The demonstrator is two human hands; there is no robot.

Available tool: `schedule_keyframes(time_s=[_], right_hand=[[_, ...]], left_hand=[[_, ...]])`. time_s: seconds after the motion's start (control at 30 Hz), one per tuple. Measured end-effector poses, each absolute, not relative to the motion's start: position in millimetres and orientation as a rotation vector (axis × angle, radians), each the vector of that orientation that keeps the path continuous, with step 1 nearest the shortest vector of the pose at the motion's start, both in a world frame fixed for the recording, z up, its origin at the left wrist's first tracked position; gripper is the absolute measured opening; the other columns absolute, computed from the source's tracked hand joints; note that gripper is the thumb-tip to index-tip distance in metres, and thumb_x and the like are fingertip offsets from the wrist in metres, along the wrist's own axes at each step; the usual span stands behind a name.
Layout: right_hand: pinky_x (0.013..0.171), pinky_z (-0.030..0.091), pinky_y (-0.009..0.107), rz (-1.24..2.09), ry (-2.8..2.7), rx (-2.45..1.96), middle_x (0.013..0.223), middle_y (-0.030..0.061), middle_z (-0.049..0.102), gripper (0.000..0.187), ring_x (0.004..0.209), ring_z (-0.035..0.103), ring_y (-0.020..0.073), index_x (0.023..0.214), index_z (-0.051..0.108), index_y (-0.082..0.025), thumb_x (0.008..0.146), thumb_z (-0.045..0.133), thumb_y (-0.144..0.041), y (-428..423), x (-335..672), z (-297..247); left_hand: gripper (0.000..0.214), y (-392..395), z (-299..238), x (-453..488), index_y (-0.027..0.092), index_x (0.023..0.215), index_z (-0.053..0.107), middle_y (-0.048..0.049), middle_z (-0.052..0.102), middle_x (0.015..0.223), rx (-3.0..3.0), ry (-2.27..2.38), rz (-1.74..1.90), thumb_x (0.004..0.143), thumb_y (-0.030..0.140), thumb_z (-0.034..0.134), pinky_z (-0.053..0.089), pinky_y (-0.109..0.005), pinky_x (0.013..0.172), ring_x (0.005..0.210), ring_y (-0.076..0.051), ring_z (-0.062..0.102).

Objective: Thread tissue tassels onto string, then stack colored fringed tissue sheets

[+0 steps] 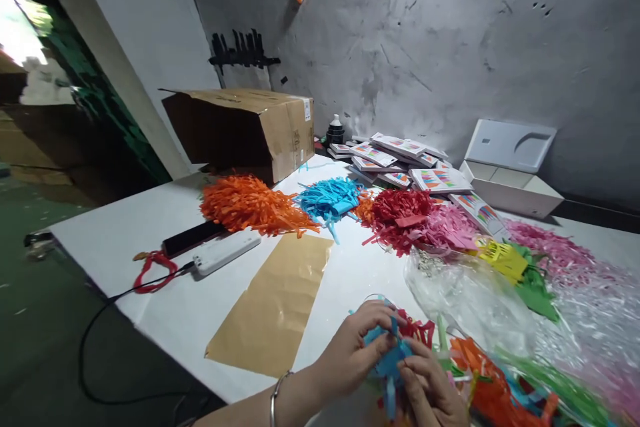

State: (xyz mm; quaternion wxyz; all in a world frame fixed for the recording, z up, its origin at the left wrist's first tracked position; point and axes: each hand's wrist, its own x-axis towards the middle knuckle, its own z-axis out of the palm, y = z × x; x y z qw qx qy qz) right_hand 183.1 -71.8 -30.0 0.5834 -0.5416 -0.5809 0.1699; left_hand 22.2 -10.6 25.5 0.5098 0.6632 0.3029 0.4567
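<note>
My left hand (356, 350), with a silver bangle on its wrist, pinches a blue paper tassel (391, 359) between thumb and fingers. Across from it, my right hand (433, 390) is closed on the same tassel from the right, partly cut off by the lower edge. Blue strips hang below the fingers. Just behind the hands lie red paper strips (416, 328). To the right of my right hand are orange tassels (477, 373) and green strips (555, 380), mixed with other colours.
Fringed bundles in orange (253, 207), blue (330, 199) and red (403, 213) lie across the table. Behind stand an open cardboard box (293, 137), piled printed boxes (395, 157) and an open white box (510, 180). Brown paper (275, 303), a power bank (225, 252) and clear plastic (465, 293) are nearer.
</note>
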Motion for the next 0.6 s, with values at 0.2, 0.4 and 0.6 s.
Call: schedule_keyframes(time_s=[0.2,0.4,0.6], right_hand=[[0.073,0.060,0.036,0.133,-1.360,-1.388,0.084,0.0042,0.078,0.021,0.070,0.075,0.0227,0.096,0.077,-0.028,0.096,0.062,-0.044,-87,189,-7],[0.071,0.058,0.025,0.177,-1.462,-1.278,0.088,0.0048,0.078,0.021,0.075,0.075,0.0191,0.099,0.075,-0.024,0.100,0.054,-0.030,-86,167,20],[0.069,0.057,0.022,0.167,-1.486,-1.277,0.089,0.0038,0.078,0.016,0.075,0.075,0.0172,0.102,0.073,-0.024,0.098,0.057,-0.023,-88,165,26]], left_hand=[[0.038,-15,29,16,0.016,0.088,0.070,-0.0024,0.063,0.081,1.382,0.748,0.927,0.092,0.053,0.064,0.043,-0.026,0.072,0.075,-0.015,0.053],[0.035,-21,29,13,0.016,0.091,0.071,-0.0010,0.061,0.082,1.235,0.666,0.857,0.090,0.050,0.069,0.042,-0.023,0.070,0.075,-0.013,0.051],[0.037,-22,32,10,0.015,0.088,0.070,-0.0005,0.062,0.079,1.041,0.673,0.814,0.084,0.051,0.075,0.041,-0.022,0.068,0.072,-0.011,0.050]])
